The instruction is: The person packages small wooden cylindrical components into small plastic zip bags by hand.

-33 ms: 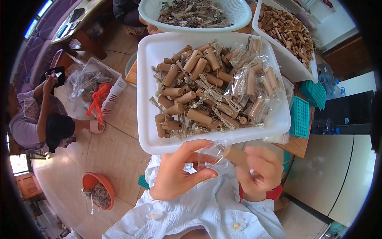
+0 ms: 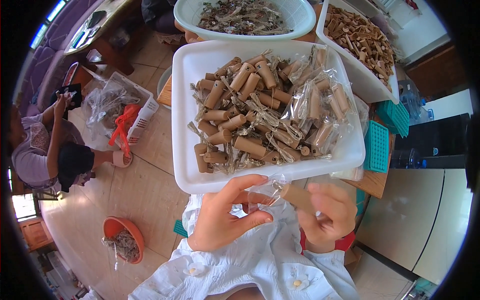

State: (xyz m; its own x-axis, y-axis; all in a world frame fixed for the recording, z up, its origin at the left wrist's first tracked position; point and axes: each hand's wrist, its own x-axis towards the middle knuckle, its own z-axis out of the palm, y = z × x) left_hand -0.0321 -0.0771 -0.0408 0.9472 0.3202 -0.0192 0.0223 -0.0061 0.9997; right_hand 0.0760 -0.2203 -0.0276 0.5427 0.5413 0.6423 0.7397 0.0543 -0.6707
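Observation:
In front of my lap, my left hand pinches a clear plastic bag between thumb and fingers, holding its mouth toward the right. My right hand grips a brown paper-like cylinder by its right end. The cylinder's left end, with a bit of string at it, reaches the mouth of the bag; how far inside it sits I cannot tell. Just beyond my hands stands a white tub heaped with similar cylinders and twine loops. Several bagged cylinders lie on its right side.
Behind stand a pale basin of small stringed pieces and a white bin of brown pieces. Teal trays rest on the wooden table at right. On the floor are an orange bucket and a white crate. A person sits at left.
My right hand and the cylinder have shifted very slightly. My left hand and the bag look still.

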